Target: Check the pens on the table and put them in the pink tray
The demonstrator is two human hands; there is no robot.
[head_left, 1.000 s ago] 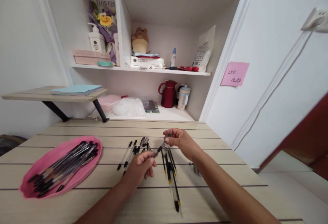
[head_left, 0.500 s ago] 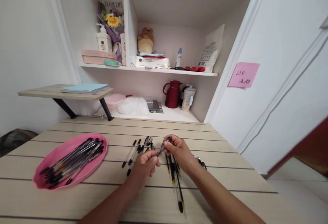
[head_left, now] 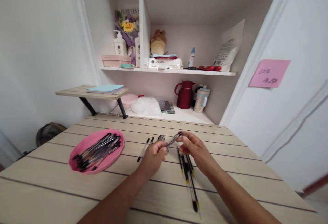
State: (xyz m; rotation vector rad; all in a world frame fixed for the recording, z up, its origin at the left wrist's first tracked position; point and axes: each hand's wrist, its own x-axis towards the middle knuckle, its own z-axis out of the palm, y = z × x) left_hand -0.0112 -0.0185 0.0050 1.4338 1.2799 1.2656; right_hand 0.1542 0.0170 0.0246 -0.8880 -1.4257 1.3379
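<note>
In front of me, a clear pen (head_left: 174, 139) with a dark end slants up to the right between my hands. My left hand (head_left: 155, 157) is closed, pinching its lower end between thumb and fingers. The fingers of my right hand (head_left: 196, 148) are closed at its upper dark end. Below my right hand lie several slim black-and-yellow pen refills (head_left: 188, 179) and a long black-tipped piece. Behind my left hand are clear pen barrels (head_left: 143, 150) with black ends and a few pen caps (head_left: 161, 137), partly hidden.
A pink tray (head_left: 120, 148) full of black pens stands on the slatted table (head_left: 102, 196) at left. Behind it is a small raised shelf (head_left: 74, 92) with blue paper. Along the back stand a red jug (head_left: 185, 95) and a light cup (head_left: 201, 100).
My view has turned left, so the scene sits further right. More of the pen now shows between my hands, which have moved slightly apart.
</note>
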